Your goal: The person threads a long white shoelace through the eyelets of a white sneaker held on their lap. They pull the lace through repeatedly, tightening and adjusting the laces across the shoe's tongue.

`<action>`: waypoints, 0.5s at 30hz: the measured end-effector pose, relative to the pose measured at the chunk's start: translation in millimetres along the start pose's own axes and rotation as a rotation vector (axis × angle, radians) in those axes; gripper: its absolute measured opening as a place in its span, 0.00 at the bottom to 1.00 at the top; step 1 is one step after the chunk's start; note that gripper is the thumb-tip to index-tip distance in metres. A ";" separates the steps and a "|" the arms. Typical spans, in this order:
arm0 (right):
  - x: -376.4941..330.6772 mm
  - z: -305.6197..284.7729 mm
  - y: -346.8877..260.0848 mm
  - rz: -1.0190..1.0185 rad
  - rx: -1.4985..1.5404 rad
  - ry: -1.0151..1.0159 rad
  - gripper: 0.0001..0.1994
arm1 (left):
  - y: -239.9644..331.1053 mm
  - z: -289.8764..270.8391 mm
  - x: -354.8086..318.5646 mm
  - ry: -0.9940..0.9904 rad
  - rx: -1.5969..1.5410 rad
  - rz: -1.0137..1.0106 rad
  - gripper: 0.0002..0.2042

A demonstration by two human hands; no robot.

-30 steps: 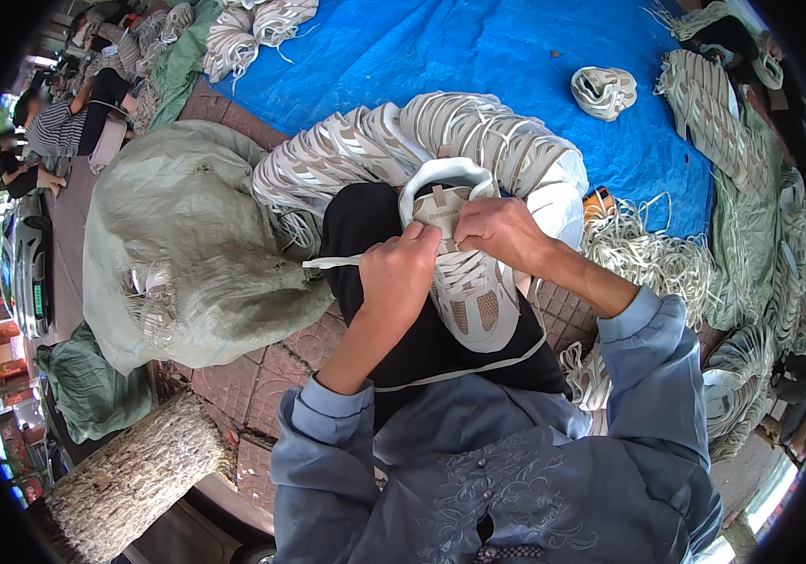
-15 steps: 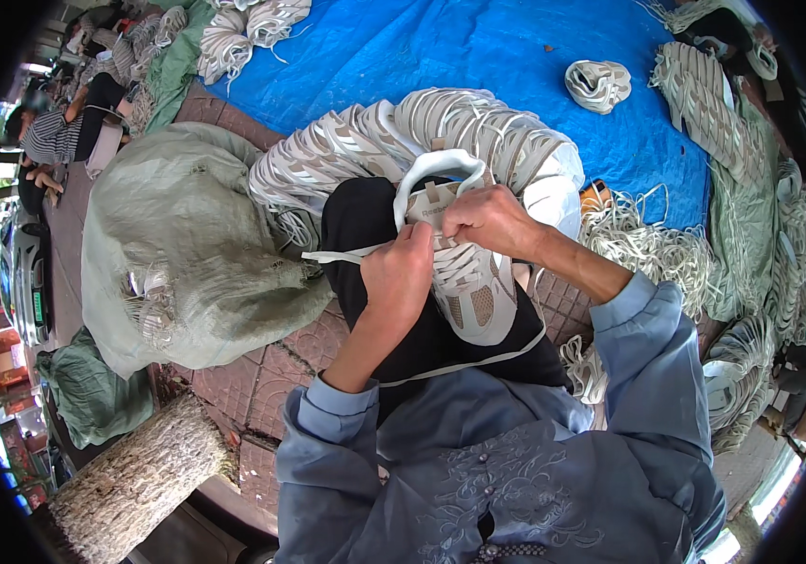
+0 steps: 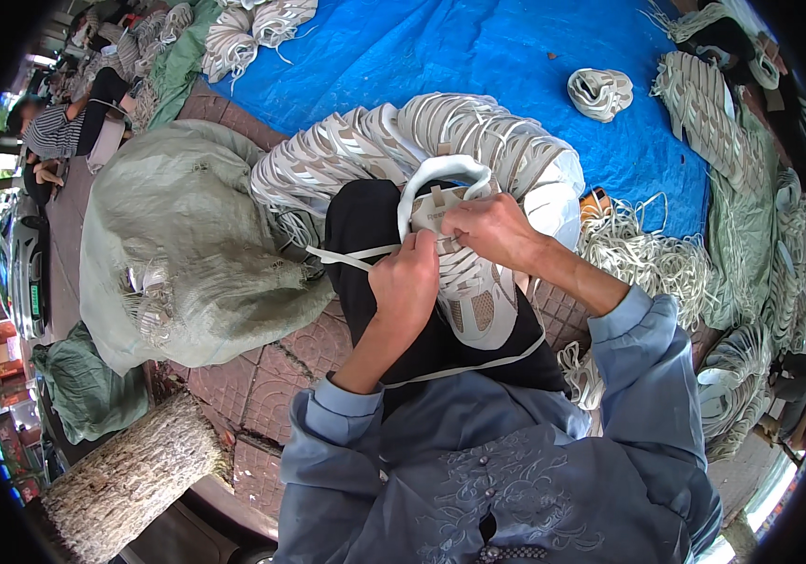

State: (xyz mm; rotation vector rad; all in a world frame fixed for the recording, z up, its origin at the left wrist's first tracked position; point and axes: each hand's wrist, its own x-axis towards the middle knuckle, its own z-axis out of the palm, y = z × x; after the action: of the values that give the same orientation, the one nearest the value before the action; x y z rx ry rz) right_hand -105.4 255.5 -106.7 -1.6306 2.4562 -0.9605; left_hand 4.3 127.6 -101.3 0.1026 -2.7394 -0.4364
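A beige and white sneaker (image 3: 474, 318) rests on my black-trousered lap, toe toward me, its padded collar standing up at the far end. My left hand (image 3: 406, 279) is closed in a pinch at the left of the lacing, on a flat off-white shoelace (image 3: 351, 257) whose loose end sticks out to the left. Close by, my right hand (image 3: 497, 231) grips the sneaker's upper beside the tongue, fingers closed; its fingertips partly hide the top eyelets. Lacing crosses the front of the sneaker below both hands. Another long lace end (image 3: 469, 367) lies across my lap.
Beyond my knees curves a row of nested shoe uppers (image 3: 487, 132). A blue tarp (image 3: 478, 47) holds a single shoe (image 3: 600, 94). A heap of laces (image 3: 652, 249) lies right, a large woven sack (image 3: 196, 244) left. A person (image 3: 55, 132) sits far left, near a log (image 3: 130, 479).
Both hands stay at the lacing with little movement. The loose lace end on the left has shifted slightly and now shows as two crossing strands. The view has moved a little.
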 end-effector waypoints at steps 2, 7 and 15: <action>-1.0 3.4 7.5 -0.037 0.195 0.058 0.08 | -0.6 -0.7 0.2 -0.015 -0.025 -0.001 0.04; -5.4 1.1 -4.3 -0.022 -0.056 0.052 0.07 | -3.7 -9.1 7.8 -0.076 -0.278 -0.030 0.01; 3.8 -13.1 -20.6 0.060 -0.194 -0.113 0.05 | 0.8 -6.2 1.5 -0.066 -0.148 -0.031 0.03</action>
State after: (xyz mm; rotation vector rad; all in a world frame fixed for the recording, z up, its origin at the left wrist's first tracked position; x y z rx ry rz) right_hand -94.8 253.1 -84.4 -1.6032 2.5739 -0.6214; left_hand 5.1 126.4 -95.0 0.0938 -2.7617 -0.6604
